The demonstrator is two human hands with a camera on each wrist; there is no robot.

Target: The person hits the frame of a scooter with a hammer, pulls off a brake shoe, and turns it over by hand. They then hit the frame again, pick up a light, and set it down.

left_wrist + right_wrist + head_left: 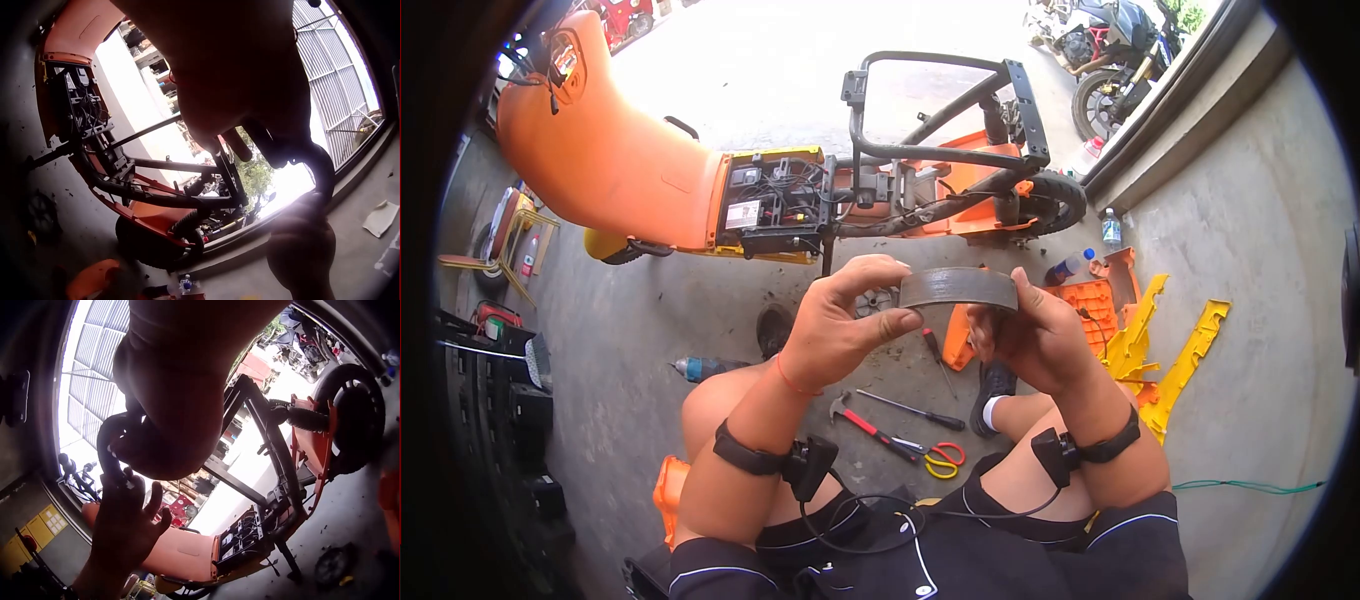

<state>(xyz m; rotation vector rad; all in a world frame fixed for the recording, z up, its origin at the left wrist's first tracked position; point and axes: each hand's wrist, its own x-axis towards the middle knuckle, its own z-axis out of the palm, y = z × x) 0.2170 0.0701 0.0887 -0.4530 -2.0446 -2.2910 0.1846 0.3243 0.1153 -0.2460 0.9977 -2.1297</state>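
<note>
One orange scooter (610,150) at far left, black frame bare toward its rear. One blue drill (698,369) on floor. Left hand (832,322): thumb and fingers pinch the left end of one dark curved band (958,289). Below, on concrete: one red-and-black hammer (872,430), one long black-handled screwdriver (910,408), one pair of red-and-yellow scissors (941,461), one red-handled screwdriver (931,344); two screwdrivers total. Band is held up between both hands, above the tools in head view. Right hand (1042,335): thumb on band's right end, fingers curled under, gripping. Both hands on the one band, one at each end. Right side: at least two yellow panel pieces (1190,358), one clear bottle (1111,229) near the wall.
</note>
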